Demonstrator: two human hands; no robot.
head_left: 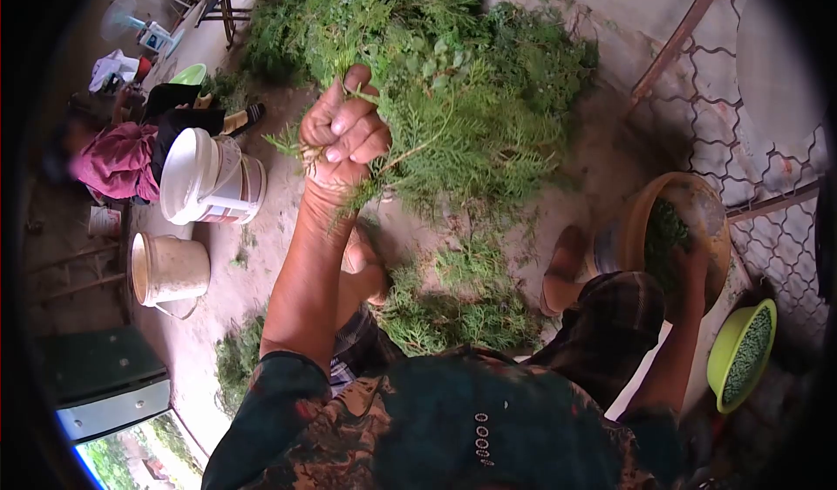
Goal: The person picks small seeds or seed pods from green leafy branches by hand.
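My left hand (347,125) is raised in front of the pile, its fingers closed around a feathery green sprig (418,150) whose stem sticks out to the right. On the right, my right hand (690,268) reaches into a large tan bucket (711,207) tilted toward me. Small green pieces (664,233) lie inside that bucket, beside the hand. Its fingers are in shadow and hard to make out. Beyond my left hand spreads a big heap of cut evergreen branches (514,98). More loose sprigs (458,307) lie on the floor between my feet.
A lime green basin (724,359) filled with small green pieces stands at the far right, by a wire mesh panel (724,98). On the left are a lidded white bucket (187,176), a beige bucket (187,268) and a seated person in a maroon top (118,160). A fan (122,19) stands behind.
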